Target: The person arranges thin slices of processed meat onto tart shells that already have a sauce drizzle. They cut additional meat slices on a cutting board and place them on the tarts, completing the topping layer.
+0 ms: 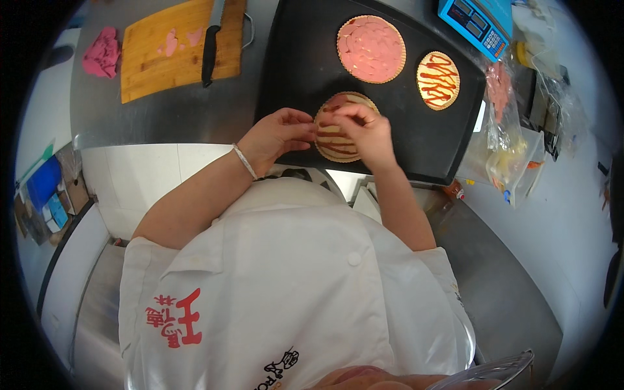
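Observation:
On a black baking tray (286,71), a round pizza base (338,148) with brown-red sauce stripes lies nearest me. A pink slice (337,101) rests at its far edge. My left hand (276,140) is beside its left rim, fingers loosely bent and a little apart, with nothing visible in them. Over the base, my right hand (368,135) has its thumb and fingers pinched together; what they hold is hidden. Farther back is a pizza base covered in pink slices (371,49). A smaller base with zigzag red sauce (438,80) sits to the right.
A wooden cutting board (156,65) holds pink scraps and a black-handled knife (209,57). Left of it lies a crumpled pink cloth-like heap (102,53). A blue digital scale (478,26) stands at the far right, with plastic bags (510,143) beside the tray.

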